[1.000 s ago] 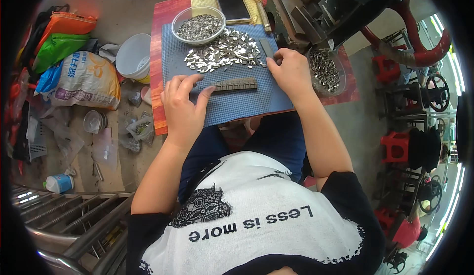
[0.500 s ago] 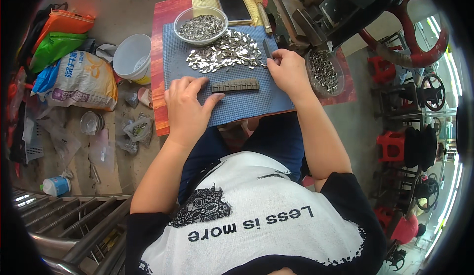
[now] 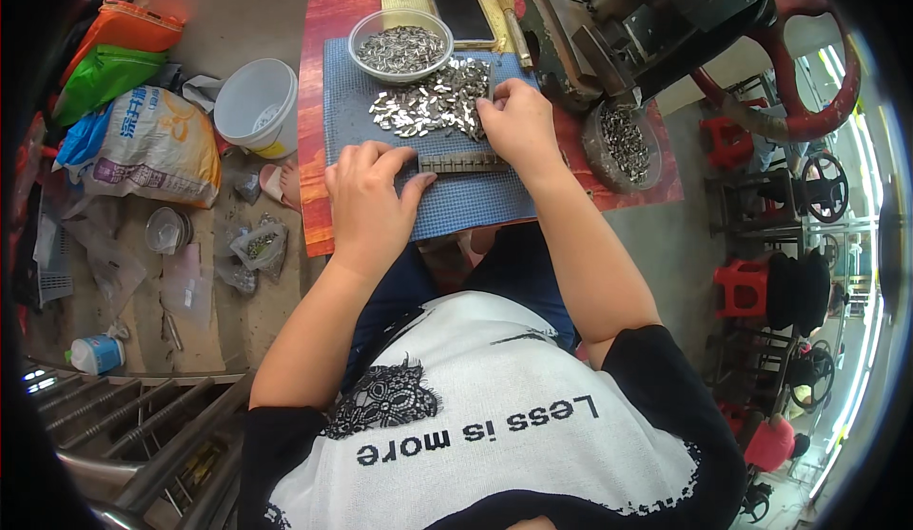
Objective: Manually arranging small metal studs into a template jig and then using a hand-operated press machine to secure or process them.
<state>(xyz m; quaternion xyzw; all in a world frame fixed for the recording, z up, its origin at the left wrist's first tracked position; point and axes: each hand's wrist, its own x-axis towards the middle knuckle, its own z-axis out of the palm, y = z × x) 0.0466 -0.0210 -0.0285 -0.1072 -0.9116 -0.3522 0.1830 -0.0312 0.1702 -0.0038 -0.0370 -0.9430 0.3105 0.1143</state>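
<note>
A dark slotted metal bar [image 3: 461, 163] lies on the blue ribbed mat [image 3: 347, 112]. My left hand [image 3: 366, 188] holds its left end between thumb and forefinger, the other fingers curled on the mat. Beyond the bar spreads a pile of small shiny metal pieces [image 3: 418, 112]. At the right edge of this pile, my right hand [image 3: 521, 126] pinches a thin dark flat strip [image 3: 491, 81], mostly hidden by the fingers. Behind the pile, a clear round bowl [image 3: 400, 50] holds many more such pieces.
A phone [image 3: 460, 12] and a brush [image 3: 514, 21] lie at the table's far edge. A dark machine press [image 3: 618, 36] stands at the far right, a tub of metal pieces [image 3: 623, 148] below it. A white bucket [image 3: 255, 107] and a sack [image 3: 157, 145] stand left.
My right hand has moved left with the strip, from the mat's right side to the pile's edge. The pile's right side is pushed inward. My left hand stays by the bar.
</note>
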